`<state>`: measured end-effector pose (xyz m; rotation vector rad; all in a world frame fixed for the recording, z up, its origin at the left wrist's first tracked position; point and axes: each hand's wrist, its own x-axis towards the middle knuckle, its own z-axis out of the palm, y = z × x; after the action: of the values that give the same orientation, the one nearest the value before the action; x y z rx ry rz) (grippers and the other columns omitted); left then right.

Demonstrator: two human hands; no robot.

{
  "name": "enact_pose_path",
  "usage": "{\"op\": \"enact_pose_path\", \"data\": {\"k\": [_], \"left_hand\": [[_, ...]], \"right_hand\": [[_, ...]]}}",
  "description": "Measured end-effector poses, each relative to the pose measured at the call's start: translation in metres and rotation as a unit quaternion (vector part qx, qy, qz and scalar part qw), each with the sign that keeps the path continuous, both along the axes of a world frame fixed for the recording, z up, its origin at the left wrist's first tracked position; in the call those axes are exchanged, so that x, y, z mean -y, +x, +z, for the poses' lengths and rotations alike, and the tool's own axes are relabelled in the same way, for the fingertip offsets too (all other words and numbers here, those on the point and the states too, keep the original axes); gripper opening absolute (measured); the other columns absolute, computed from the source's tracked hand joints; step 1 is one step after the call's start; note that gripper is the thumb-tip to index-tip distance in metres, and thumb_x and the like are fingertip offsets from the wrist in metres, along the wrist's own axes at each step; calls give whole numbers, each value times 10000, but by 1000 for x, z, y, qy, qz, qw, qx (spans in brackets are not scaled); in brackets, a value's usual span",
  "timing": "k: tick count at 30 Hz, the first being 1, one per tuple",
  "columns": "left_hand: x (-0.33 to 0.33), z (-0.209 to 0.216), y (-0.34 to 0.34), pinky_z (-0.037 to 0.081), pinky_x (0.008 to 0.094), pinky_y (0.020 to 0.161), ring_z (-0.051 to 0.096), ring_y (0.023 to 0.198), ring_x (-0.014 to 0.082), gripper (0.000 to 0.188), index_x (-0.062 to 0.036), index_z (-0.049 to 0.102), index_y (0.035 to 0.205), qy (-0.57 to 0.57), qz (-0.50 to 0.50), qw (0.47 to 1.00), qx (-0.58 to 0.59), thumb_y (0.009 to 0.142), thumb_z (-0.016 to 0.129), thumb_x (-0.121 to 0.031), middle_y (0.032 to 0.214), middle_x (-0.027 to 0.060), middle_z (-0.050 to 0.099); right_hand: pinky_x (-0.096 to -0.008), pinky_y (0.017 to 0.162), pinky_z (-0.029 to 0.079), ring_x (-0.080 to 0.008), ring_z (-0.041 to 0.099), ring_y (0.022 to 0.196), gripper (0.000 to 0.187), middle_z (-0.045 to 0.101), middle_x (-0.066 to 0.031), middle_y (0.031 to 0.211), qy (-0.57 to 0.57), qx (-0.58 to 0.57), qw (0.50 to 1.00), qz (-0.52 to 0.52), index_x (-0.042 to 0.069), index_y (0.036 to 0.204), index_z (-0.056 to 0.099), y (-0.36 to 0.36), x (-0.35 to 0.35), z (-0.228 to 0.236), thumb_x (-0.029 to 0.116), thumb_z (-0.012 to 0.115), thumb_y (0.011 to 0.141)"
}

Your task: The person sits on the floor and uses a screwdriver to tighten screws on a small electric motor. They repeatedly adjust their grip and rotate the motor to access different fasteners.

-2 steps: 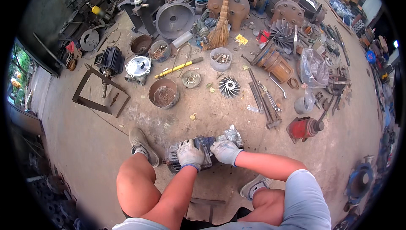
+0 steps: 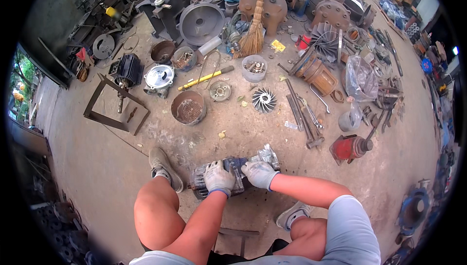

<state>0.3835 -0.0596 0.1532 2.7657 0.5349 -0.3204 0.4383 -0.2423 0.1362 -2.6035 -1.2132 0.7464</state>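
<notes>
A ribbed, dark electric motor (image 2: 198,181) lies on its side on the concrete floor (image 2: 112,167), between the person's two shoes, its length running from left to right. The gloved left hand (image 2: 219,177) rests on top of the motor, toward the middle of its body, fingers bent over the far side; their tips are hidden, so I cannot tell whether they grasp it or merely lie there. The gloved right hand (image 2: 260,174) is at the motor's right part, just on the near side of a silvery end piece (image 2: 267,155), with its fingers curled inward; whether they are clenched on anything, I cannot tell. The left shoe (image 2: 165,168) stands just left of the motor, and the right shoe (image 2: 293,215) is on its near right side. Beyond the motor, a bladed fan wheel (image 2: 264,100) lies flat, with a rusty bowl (image 2: 188,108) farther left and a clear tub of metal pieces (image 2: 254,68) farther back. To the right of the motor sits a red jack (image 2: 349,149), and between the two, farther off, lies a long-handled hammer (image 2: 315,143). Well to the left of the motor and beyond it is an angled metal frame (image 2: 138,120).
</notes>
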Motion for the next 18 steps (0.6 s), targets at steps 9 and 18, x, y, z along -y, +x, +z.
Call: {"op": "enact_pose_path", "data": {"k": [9, 18], "left_hand": [[3, 7, 1, 430, 440, 1193, 669, 1268, 340, 494, -17, 757, 1224, -9, 11, 1000, 24, 1004, 626, -439, 1275, 214, 740], [2, 1, 0, 467, 468, 1149, 655, 1268, 381, 495, 8, 739, 1238, -28, 15, 999, 18, 1006, 632, -416, 1265, 244, 734]], "right_hand": [[-457, 928, 599, -362, 752, 1059, 192, 752, -189, 1124, -21, -31, 999, -4, 59, 1076, 708, 2, -2, 8, 120, 551, 984], [-480, 945, 598, -362, 743, 1118, 219, 760, -180, 1148, -43, -52, 998, -8, 76, 1114, 729, 3, -2, 14, 124, 573, 968]]}}
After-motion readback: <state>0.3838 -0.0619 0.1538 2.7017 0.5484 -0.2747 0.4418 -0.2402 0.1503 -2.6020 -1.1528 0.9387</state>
